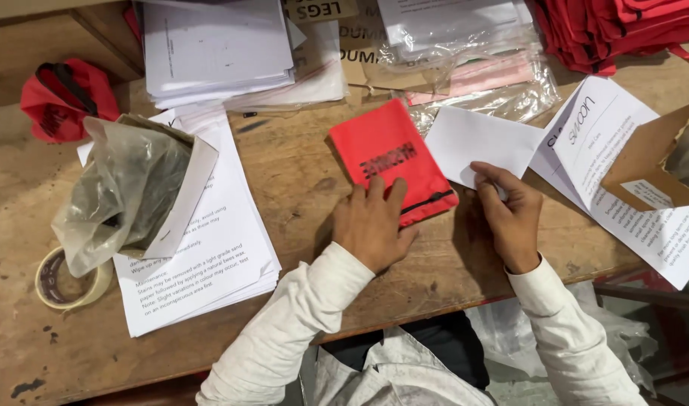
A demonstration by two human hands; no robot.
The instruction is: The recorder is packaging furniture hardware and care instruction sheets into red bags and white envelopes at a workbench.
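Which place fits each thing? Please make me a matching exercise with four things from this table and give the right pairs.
Things:
1. red pouch
2. folded white paper
3. tape roll
4. red fabric stack

Places:
a. top right corner
b. under the left hand
c. left edge of the table
d. at the right hand fingertips

Pairs: 1-b, 2-d, 3-c, 4-a

It was a packing workshop: a worn wooden bench (299,162) carried instruction-sheet stacks (209,45), red fabric pouches (622,26), plastic bags (480,83) and tape (62,282).
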